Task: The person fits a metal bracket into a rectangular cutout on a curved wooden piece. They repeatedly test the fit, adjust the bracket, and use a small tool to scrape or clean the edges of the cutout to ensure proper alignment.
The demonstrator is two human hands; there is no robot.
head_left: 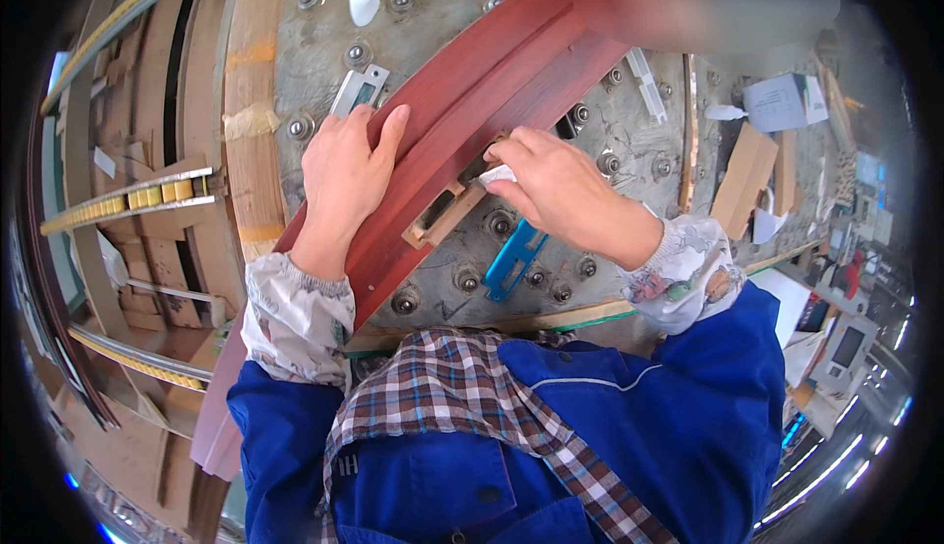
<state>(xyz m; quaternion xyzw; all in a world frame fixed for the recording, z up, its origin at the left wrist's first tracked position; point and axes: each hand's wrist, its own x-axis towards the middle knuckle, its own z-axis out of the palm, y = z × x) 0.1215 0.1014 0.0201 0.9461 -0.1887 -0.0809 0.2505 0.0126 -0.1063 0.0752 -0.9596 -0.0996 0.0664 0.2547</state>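
A long board (511, 72) is laid slantwise across a table (639, 141) set with ball rollers. The left hand (344, 175) is laid flat on the board's left part, and the right hand (556, 190) is placed at a small block (442, 217) against the board's right edge. A clamp (513, 261) is seen just below the right hand, and wood strips (147, 200) are stacked to the left of the table.

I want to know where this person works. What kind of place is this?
Probably a woodworking shop. The left hand steadies a long red-brown wooden board on a grey worktable studded with metal rollers, while the right hand holds something small and white at a cut-out. More wooden strips are stacked on the left.
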